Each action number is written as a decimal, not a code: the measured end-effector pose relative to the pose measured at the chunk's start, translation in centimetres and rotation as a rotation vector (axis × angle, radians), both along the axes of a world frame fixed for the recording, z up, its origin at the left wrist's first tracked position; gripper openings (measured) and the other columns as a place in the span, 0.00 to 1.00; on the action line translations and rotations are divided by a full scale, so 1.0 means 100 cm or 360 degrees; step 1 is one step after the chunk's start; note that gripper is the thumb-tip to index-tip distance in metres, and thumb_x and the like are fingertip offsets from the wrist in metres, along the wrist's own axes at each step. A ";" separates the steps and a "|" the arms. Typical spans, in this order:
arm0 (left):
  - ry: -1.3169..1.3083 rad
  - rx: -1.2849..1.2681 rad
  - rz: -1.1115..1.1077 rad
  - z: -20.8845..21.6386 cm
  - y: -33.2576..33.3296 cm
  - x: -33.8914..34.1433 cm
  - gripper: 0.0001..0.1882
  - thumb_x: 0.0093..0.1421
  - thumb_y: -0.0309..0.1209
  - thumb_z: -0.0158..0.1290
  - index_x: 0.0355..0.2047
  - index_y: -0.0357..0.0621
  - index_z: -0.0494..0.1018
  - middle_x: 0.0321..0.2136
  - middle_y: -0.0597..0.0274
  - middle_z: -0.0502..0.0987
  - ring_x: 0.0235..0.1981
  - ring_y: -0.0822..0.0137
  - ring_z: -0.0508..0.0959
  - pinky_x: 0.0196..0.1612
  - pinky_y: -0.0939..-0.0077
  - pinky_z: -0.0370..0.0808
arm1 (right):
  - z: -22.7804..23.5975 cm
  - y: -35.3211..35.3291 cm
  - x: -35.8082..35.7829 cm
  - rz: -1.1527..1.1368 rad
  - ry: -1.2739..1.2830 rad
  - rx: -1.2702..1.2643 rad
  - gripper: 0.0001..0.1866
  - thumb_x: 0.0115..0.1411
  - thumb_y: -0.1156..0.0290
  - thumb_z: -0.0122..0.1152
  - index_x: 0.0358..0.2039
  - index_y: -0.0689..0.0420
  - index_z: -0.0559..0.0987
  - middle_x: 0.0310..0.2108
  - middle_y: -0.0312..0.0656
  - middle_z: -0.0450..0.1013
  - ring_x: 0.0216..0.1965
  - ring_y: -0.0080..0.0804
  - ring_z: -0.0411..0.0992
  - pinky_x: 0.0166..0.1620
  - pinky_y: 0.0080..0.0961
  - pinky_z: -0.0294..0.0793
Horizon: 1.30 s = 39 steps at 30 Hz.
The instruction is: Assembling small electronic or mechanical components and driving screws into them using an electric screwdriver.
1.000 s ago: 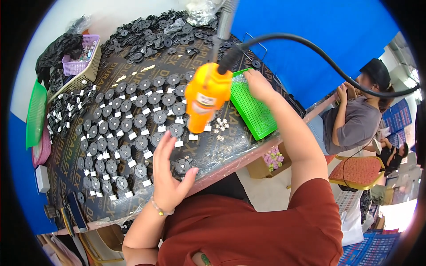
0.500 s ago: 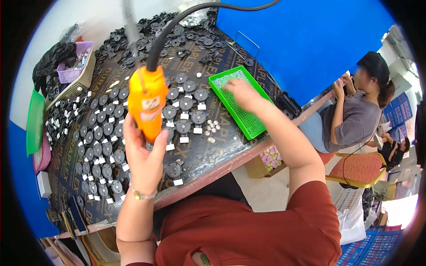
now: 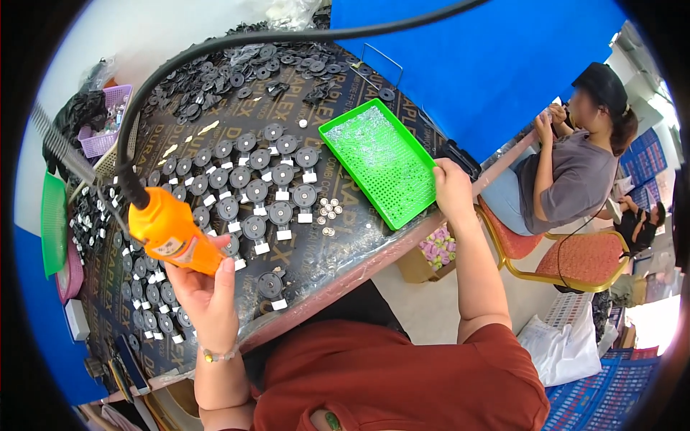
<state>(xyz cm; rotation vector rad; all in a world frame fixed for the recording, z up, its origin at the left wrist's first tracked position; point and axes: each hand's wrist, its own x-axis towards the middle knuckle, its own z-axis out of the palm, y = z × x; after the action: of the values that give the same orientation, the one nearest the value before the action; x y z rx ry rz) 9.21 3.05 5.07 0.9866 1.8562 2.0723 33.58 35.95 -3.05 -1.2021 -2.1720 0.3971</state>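
My left hand [image 3: 205, 298] is closed around the lower end of an orange electric screwdriver [image 3: 172, 233]. A black cable [image 3: 237, 42] runs from the tool's top, and a metal coil spring [image 3: 63, 144] stretches up beside it. The bit end is hidden by my hand. At the right corner of a green perforated tray [image 3: 397, 183], my right hand [image 3: 454, 188] grips the rim. Small shiny pieces [image 3: 363, 129] lie in the tray's far end. Between the hands are rows of round black parts with white blocks [image 3: 280, 212], and a few small silver round pieces [image 3: 330, 208].
Loose black parts [image 3: 251, 68] pile up at the back. Purple basket [image 3: 108, 118] and green basket [image 3: 54, 223] stand at the left. A blue panel [image 3: 474, 65] rises behind the table. Another person [image 3: 568, 151] sits at the right, near a red chair [image 3: 568, 255].
My right hand has moved from inside the tray's far end to its right rim. My left hand has shifted left and toward me with the screwdriver, which now tilts left.
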 end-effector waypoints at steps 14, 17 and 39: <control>0.0004 0.0024 0.0053 -0.002 -0.024 -0.008 0.33 0.59 0.19 0.55 0.62 0.41 0.54 0.46 0.56 0.72 0.48 0.66 0.74 0.52 0.75 0.68 | 0.020 -0.005 -0.020 -0.0078 0.0385 0.0014 0.10 0.66 0.71 0.48 0.43 0.60 0.76 0.35 0.56 0.77 0.38 0.56 0.76 0.41 0.42 0.73; 0.0008 0.0016 0.0070 -0.001 -0.025 -0.006 0.31 0.59 0.19 0.54 0.61 0.40 0.54 0.45 0.56 0.72 0.48 0.65 0.74 0.54 0.70 0.67 | 0.019 0.002 -0.024 -0.0095 0.0383 -0.0003 0.11 0.66 0.71 0.48 0.43 0.62 0.75 0.35 0.57 0.77 0.39 0.54 0.76 0.42 0.41 0.73; 0.0021 0.0000 0.0033 0.001 -0.029 -0.004 0.33 0.59 0.19 0.54 0.61 0.40 0.53 0.47 0.56 0.71 0.49 0.63 0.75 0.54 0.71 0.69 | 0.025 0.013 -0.039 0.0063 0.0382 -0.0082 0.10 0.64 0.72 0.50 0.40 0.63 0.76 0.34 0.55 0.77 0.38 0.51 0.76 0.42 0.38 0.73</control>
<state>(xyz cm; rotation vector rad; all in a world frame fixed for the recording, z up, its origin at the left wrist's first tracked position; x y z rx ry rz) 8.80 0.12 5.15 0.9879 1.8804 2.0824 29.69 37.25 -0.52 -1.0800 -1.9915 0.5864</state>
